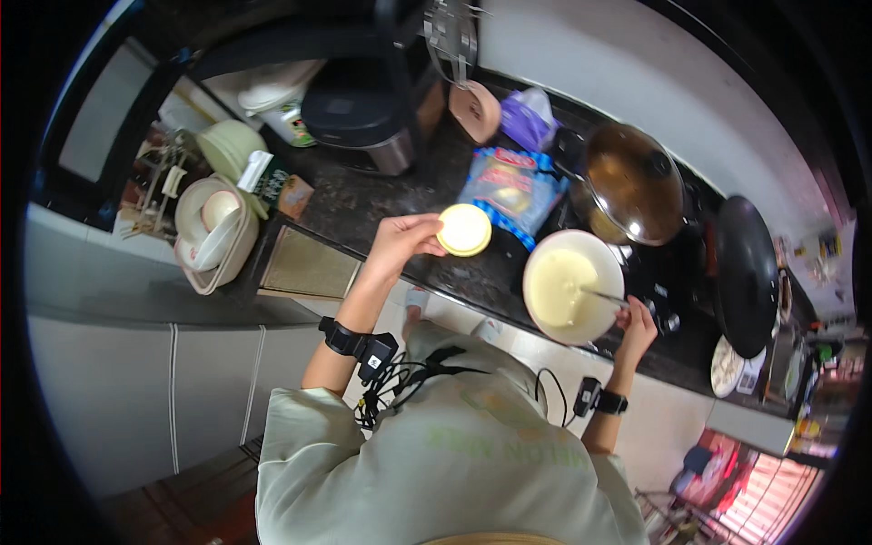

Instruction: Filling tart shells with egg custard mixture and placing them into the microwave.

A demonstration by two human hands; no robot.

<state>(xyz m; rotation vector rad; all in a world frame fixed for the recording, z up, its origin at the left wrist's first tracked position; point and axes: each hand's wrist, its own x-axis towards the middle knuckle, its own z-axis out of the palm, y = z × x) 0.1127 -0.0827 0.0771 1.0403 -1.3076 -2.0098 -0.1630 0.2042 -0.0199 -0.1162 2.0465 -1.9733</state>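
Observation:
My left hand (407,246) pinches a small round yellow-rimmed disc or shallow cup (464,230), pale inside, which looks like a tart shell. It is held up over the front of the dark counter. On the right, a large white bowl (531,300) holds pale yellow liquid (560,289) with a few bubbles on it. My right hand (639,328) grips the handle of a metal utensil (610,297) that reaches over the bowl's rim; its far end is hidden in the liquid. A blue-and-clear printed plastic bag (514,187) lies just beyond the disc, with round pale pieces inside.
A lidded pot (633,184) stands on the stove beyond the bowl, and a black wok (746,276) is tilted at the right. A rice cooker (357,119), a carton (266,177) and a basin of bowls (218,231) are left. A purple bag (528,119) lies behind.

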